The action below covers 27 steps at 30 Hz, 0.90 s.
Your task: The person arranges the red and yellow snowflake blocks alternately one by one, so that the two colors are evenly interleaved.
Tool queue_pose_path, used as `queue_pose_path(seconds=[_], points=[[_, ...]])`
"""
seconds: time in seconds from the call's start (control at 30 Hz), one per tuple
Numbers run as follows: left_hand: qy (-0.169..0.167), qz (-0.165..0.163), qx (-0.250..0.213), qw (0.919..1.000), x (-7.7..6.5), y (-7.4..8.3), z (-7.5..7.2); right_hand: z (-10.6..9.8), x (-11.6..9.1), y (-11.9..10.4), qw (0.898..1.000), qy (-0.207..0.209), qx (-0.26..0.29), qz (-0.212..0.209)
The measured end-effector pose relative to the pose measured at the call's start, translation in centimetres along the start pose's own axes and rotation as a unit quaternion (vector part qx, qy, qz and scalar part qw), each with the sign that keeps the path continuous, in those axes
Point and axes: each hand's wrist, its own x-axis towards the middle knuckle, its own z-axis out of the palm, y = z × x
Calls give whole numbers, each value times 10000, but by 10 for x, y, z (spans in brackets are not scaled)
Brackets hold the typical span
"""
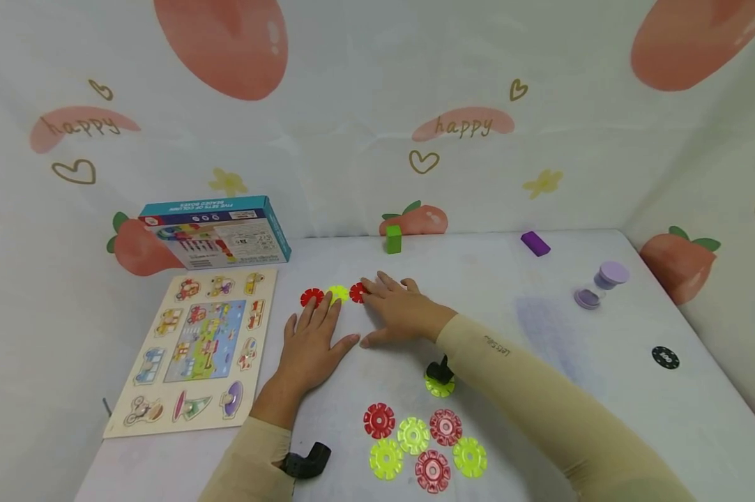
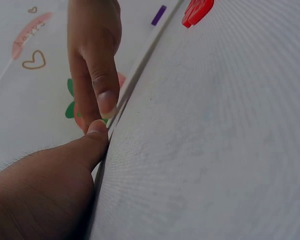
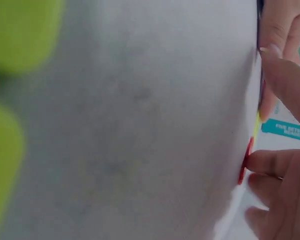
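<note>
Two hands (image 1: 304, 355) (image 1: 402, 312) lie at red discs (image 1: 311, 293) (image 1: 355, 293) (hourglass (image 1: 601, 282): head view only).

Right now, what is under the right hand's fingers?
The right hand has its fingers on a red notched disc. In the head view, the disc's left part shows; the rest is covered, and anything beneath the hand is hidden.

Discs (image 1: 379, 413) — glossy plastic, sleeve (image 1: 521, 390) — matt cloth, wooden puzzle board (image 1: 215, 389)
</note>
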Motion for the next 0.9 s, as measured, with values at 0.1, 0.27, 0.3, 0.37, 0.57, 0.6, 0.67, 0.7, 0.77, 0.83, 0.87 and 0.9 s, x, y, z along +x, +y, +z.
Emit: queue_pose_path(seconds=[0.1,0.27,0.3,0.37,0.57,0.6,0.67,0.7,0.77,0.83,0.87,0.9], points=[[-17,5,-20,10000,0,0,-1,-2,1,-2,9999,-94,-37,35],[7,-13,-5,10000,0,1,-2,-5,3,-4,9995,-139,-250,124],[16,-9,-12,10000,0,1,-2,-5,3,-4,9995,-143,-238,131],[27,12,-8,10000,0,2,-2,-6,3,-5,9995,-156,-220,159],[-9,29,-9,10000,-1,2,-3,-1,5,-6,9995,-153,-131,230],[-10,25,-3,10000,-1,2,-3,0,5,-7,9996,-140,-109,238],[-2,25,19,10000,-1,2,-3,2,6,-8,9995,-110,-113,270],[2,24,32,10000,-1,1,-3,3,7,-9,9995,-94,-103,293],[19,31,42,10000,-1,1,-2,4,8,-12,9994,-64,-73,337],[17,24,40,10000,-1,1,-2,5,8,-14,9993,-52,-55,373],[15,23,43,10000,-1,1,-2,5,8,-16,9992,-49,-32,390],[9,23,50,10000,-1,1,-2,5,8,-17,9991,-54,-30,410]])
